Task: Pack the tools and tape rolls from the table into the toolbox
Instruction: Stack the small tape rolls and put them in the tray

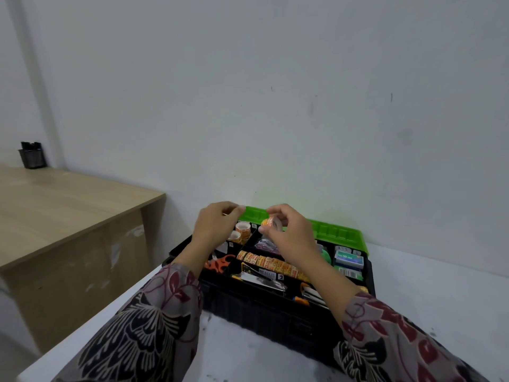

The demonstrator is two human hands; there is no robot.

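Two patterned sleeves reach forward over a white desk [248, 354]. On it stands the black toolbox [264, 318], open, with its front wall toward the person.

In the nearest compartments lie a silver and black tool [265, 281], long axis running left to right, and a stapler-like tool [312, 294] beside an orange-tipped piece; what these are exactly is hard to tell. Behind them a row of tape rolls [272, 263] lies on edge, side by side. The line runs from far left to near right across the middle of the box. To its left, orange-handled scissors [217, 265] lie in their own slot. At the right end sit green staple boxes [348, 261], stacked flat.

Farther back, a middle compartment holds a heap of purple bits [265, 245], too blurred to name. The far-left compartment holds several small tape rolls [242, 230] standing loosely together.

Above the back of the box, the right hand [289, 232] pinches a small tape roll [274, 222] between thumb and fingers. It is held on edge in the air, one flat face turned roughly toward the camera. The left hand [217, 227] hangs just beside it with fingers curled and thumb meeting fingertip; whether it holds anything cannot be told.

The green lid [338, 232] is tipped back against the white wall. Off to the left stand a wooden desk [68, 205] and, in its far corner, a black mesh holder [32, 159].
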